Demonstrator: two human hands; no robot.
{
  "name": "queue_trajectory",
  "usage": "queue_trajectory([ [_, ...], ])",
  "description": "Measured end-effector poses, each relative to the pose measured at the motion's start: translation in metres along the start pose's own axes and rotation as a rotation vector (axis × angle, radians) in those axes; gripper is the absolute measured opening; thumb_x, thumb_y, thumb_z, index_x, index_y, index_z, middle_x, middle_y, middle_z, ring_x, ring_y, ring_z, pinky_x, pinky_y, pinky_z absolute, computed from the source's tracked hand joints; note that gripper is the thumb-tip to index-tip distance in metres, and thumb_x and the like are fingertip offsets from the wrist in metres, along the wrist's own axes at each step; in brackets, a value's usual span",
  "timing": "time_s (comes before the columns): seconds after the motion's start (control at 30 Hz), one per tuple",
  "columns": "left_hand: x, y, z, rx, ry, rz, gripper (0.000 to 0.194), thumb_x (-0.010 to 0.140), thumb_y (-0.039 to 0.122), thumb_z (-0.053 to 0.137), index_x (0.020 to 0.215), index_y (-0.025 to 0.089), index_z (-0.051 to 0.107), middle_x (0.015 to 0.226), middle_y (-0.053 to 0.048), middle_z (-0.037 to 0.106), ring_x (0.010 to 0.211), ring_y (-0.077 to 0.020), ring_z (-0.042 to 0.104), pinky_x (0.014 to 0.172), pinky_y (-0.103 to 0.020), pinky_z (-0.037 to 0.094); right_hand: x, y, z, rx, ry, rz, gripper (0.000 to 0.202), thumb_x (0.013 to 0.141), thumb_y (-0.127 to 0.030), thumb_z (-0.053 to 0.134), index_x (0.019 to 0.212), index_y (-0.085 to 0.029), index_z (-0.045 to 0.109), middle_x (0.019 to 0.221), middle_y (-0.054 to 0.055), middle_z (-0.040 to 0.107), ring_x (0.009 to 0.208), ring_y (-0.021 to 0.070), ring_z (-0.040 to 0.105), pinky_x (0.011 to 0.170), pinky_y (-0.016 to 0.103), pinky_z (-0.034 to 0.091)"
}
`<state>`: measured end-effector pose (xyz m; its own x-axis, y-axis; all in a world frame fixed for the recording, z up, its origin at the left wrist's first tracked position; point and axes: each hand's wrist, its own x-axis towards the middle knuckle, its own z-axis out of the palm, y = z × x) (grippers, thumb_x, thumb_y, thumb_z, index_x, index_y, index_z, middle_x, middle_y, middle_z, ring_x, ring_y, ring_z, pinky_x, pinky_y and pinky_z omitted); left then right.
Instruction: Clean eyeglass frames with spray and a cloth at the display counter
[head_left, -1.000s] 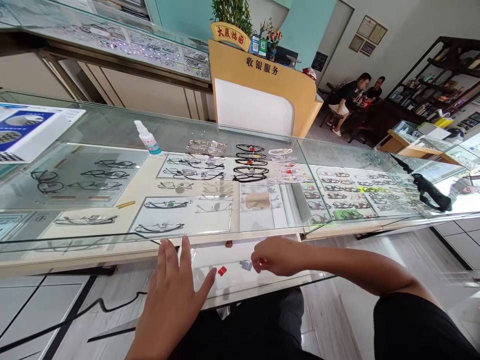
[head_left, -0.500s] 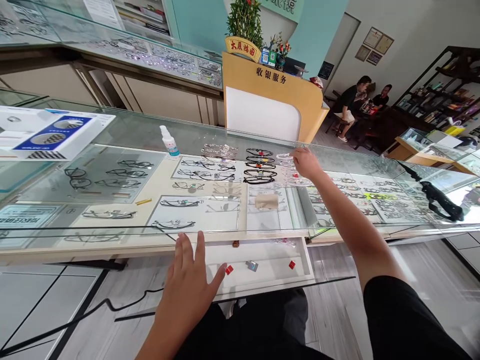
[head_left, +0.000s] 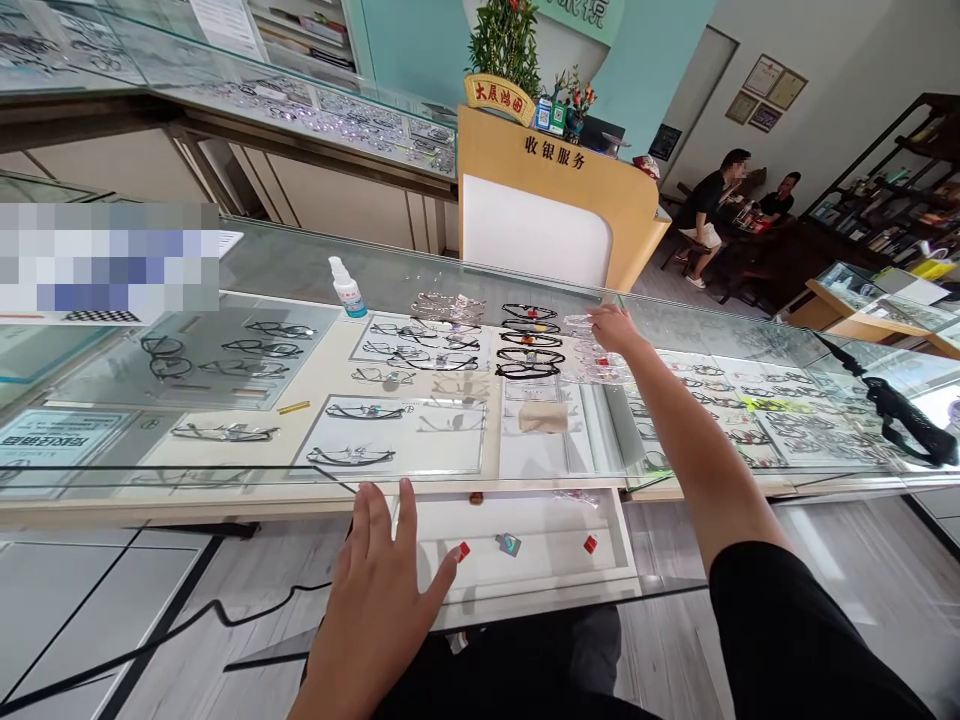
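My right hand (head_left: 615, 330) reaches across the glass counter, fingers bent together on a pair of clear-framed eyeglasses (head_left: 576, 321) at the top of a column of clear frames (head_left: 602, 368). Left of that column lies a row of black-framed eyeglasses (head_left: 529, 362), some with red or yellow tags. My left hand (head_left: 379, 585) hovers, fingers spread and holding nothing, by the counter's front edge and the left end of a pulled-out white drawer (head_left: 555, 572). Red tags (head_left: 591, 544) and a small grey tag (head_left: 509, 543) lie in the drawer.
A spray bottle (head_left: 349, 290) stands on the counter, and a folded beige cloth (head_left: 543, 417) is near the middle. A black strap-like object (head_left: 907, 420) lies at the right. Beyond is a cashier desk (head_left: 536, 225); two people (head_left: 709, 210) sit at the back right.
The whole view has shifted slightly, so the counter appears a little lower and further right. My right hand stays at the clear eyeglasses, and my left hand remains spread.
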<state>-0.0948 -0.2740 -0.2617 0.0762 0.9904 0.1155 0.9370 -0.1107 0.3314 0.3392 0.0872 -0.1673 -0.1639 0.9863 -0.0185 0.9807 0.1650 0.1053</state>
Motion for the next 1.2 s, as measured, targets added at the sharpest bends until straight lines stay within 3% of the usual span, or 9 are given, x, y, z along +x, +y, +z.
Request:
queue_trajectory([
  [0.27, -0.002, -0.005, 0.005, 0.019, 0.014, 0.015, 0.105, 0.106, 0.069, 0.045, 0.183, 0.006, 0.011, 0.186, -0.035, 0.012, 0.176, -0.0497, 0.010, 0.124, -0.068, 0.044, -0.002, -0.009, -0.005, 0.041, 0.053, 0.000, 0.061, 0.096, -0.013, 0.043, 0.148, -0.014, 0.075, 0.172, 0.011, 0.059, 0.162, 0.0412, 0.041, 0.130, 0.066, 0.035],
  [0.43, 0.000, -0.011, 0.005, 0.014, -0.028, 0.016, 0.107, 0.105, 0.068, 0.050, 0.183, 0.006, 0.010, 0.186, -0.036, 0.009, 0.175, -0.0514, 0.008, 0.125, -0.070, 0.043, -0.035, -0.018, -0.028, 0.076, 0.143, -0.034, 0.063, 0.098, -0.012, 0.040, 0.154, -0.012, 0.069, 0.177, 0.011, 0.052, 0.164, 0.0412, 0.037, 0.130, 0.067, 0.035],
  [0.53, 0.002, -0.007, 0.002, -0.008, -0.044, 0.009, 0.106, 0.106, 0.066, 0.049, 0.182, 0.004, 0.011, 0.186, -0.036, 0.007, 0.175, -0.0515, 0.006, 0.126, -0.071, 0.041, -0.085, -0.033, -0.048, 0.162, 0.216, -0.127, 0.064, 0.102, -0.014, 0.034, 0.159, -0.013, 0.063, 0.179, 0.008, 0.049, 0.166, 0.0391, 0.035, 0.133, 0.066, 0.034],
  [0.63, 0.003, 0.000, -0.002, -0.030, -0.050, -0.017, 0.102, 0.107, 0.063, 0.048, 0.181, 0.002, 0.014, 0.185, -0.038, 0.009, 0.176, -0.0512, 0.006, 0.128, -0.072, 0.038, -0.159, -0.057, -0.073, 0.272, 0.177, -0.272, 0.065, 0.107, -0.020, 0.032, 0.169, -0.020, 0.054, 0.181, 0.005, 0.047, 0.170, 0.0337, 0.032, 0.136, 0.065, 0.033],
  [0.73, 0.004, 0.006, -0.006, -0.049, -0.037, -0.040, 0.101, 0.106, 0.060, 0.049, 0.181, 0.001, 0.017, 0.185, -0.037, 0.010, 0.175, -0.0513, 0.007, 0.130, -0.074, 0.034, -0.238, -0.085, -0.100, 0.418, -0.001, -0.450, 0.064, 0.112, -0.032, 0.034, 0.175, -0.034, 0.046, 0.182, -0.002, 0.044, 0.173, 0.0254, 0.028, 0.142, 0.061, 0.028],
  [0.83, 0.005, 0.008, -0.008, -0.050, -0.038, -0.029, 0.101, 0.105, 0.059, 0.050, 0.180, 0.000, 0.018, 0.185, -0.038, 0.008, 0.175, -0.0512, 0.007, 0.131, -0.074, 0.030, -0.297, -0.108, -0.115, 0.577, -0.325, -0.494, 0.061, 0.112, -0.042, 0.044, 0.173, -0.046, 0.047, 0.180, -0.008, 0.047, 0.173, 0.0201, 0.032, 0.142, 0.054, 0.033],
  [0.97, 0.005, 0.008, -0.009, -0.020, -0.051, -0.035, 0.100, 0.106, 0.062, 0.044, 0.180, 0.000, 0.017, 0.185, -0.037, 0.007, 0.176, -0.0501, 0.003, 0.134, -0.073, 0.023, -0.333, -0.128, -0.088, 0.620, -0.606, -0.441, 0.058, 0.108, -0.042, 0.056, 0.166, -0.044, 0.058, 0.177, -0.005, 0.051, 0.172, 0.0238, 0.035, 0.139, 0.054, 0.038],
  [1.07, 0.005, 0.006, -0.008, 0.008, -0.037, -0.016, 0.100, 0.107, 0.064, 0.042, 0.181, 0.002, 0.017, 0.186, -0.035, 0.006, 0.176, -0.0499, 0.003, 0.136, -0.072, 0.017, -0.333, -0.136, -0.041, 0.518, -0.656, -0.334, 0.061, 0.106, -0.047, 0.057, 0.164, -0.030, 0.063, 0.182, 0.006, 0.044, 0.173, 0.0327, 0.032, 0.139, 0.059, 0.035],
  [1.2, 0.004, 0.003, -0.006, 0.022, -0.019, 0.001, 0.099, 0.108, 0.065, 0.041, 0.181, 0.004, 0.017, 0.186, -0.035, 0.006, 0.176, -0.0502, 0.004, 0.136, -0.071, 0.018, -0.309, -0.135, 0.026, 0.333, -0.643, -0.106, 0.075, 0.107, -0.056, 0.051, 0.169, -0.014, 0.055, 0.190, 0.013, 0.024, 0.177, 0.0426, 0.017, 0.140, 0.062, 0.028],
])
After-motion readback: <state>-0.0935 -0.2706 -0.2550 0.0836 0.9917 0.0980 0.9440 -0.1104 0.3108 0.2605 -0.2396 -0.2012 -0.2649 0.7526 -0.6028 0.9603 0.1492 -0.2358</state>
